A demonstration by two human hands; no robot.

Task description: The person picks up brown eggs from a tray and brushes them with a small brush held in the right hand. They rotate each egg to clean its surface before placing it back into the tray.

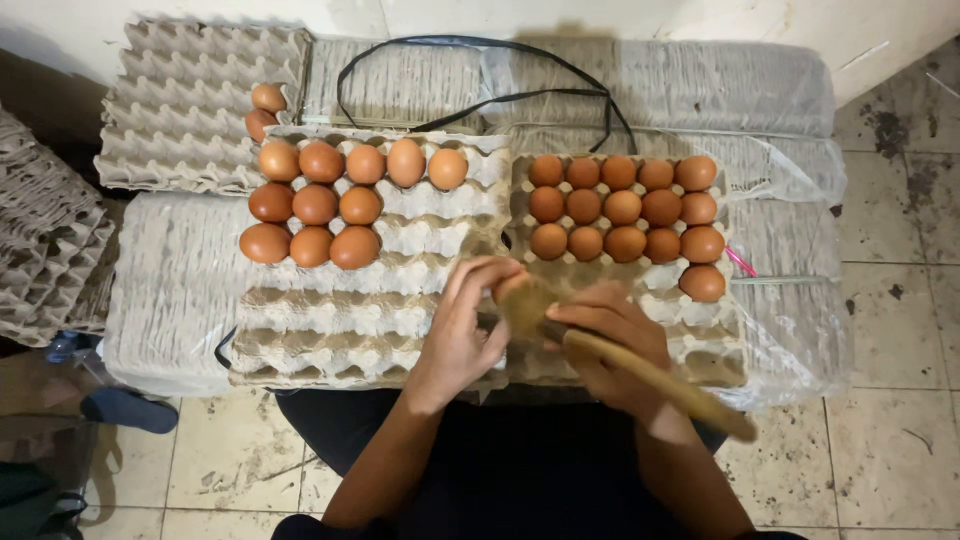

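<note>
While both hands meet over the front edge of the trays, the scene reads so:

Left hand (pixel 462 335): fingers curled around an egg (pixel 512 290), holding it just above the seam between the two trays.
Right hand (pixel 610 345): fingers closed on a brush (pixel 640 372) with a long wooden handle; its head touches the egg, its handle runs back past the wrist.
Left tray (pixel 370 320): brown eggs fill part of its three far rows; near rows bare.
Right tray (pixel 715 345): three full far rows of eggs, with one lone egg (pixel 702 283) in the fourth row at the right.
Far tray (pixel 180 100): two eggs at its right edge.
Strap (pixel 480 70): black loop lying behind the trays.
Stacks (pixel 45 240): more trays at far left.
</note>
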